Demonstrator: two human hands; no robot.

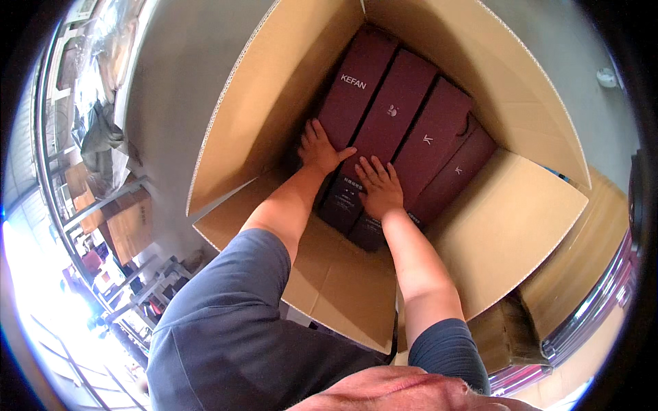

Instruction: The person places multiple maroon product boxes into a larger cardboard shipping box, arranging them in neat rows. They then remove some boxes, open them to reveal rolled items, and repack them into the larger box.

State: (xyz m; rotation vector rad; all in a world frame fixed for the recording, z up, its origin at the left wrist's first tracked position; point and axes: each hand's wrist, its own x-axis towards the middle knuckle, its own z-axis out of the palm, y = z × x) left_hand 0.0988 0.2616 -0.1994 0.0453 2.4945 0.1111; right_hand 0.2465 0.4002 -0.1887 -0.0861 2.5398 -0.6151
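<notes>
Both my arms reach down into a large brown cardboard carton (507,226) with its flaps spread wide. Inside it, several long maroon boxes stand side by side in a row. My left hand (321,147) rests on the leftmost maroon box (356,75), fingers spread and the thumb reaching over the gap to its neighbour. On the second maroon box (401,96) lies my right hand (379,188), flat with its fingers apart. Further right are a third maroon box (439,130) and a narrower one (466,161) at the carton's right side.
At the left, a metal rack (65,198) holds plastic wrapping and a brown carton (130,222). Another cardboard carton (576,253) and shiny plastic-wrapped goods (582,329) stand at the lower right. Grey floor (181,75) surrounds the open carton. A small white object (606,77) lies at the far right.
</notes>
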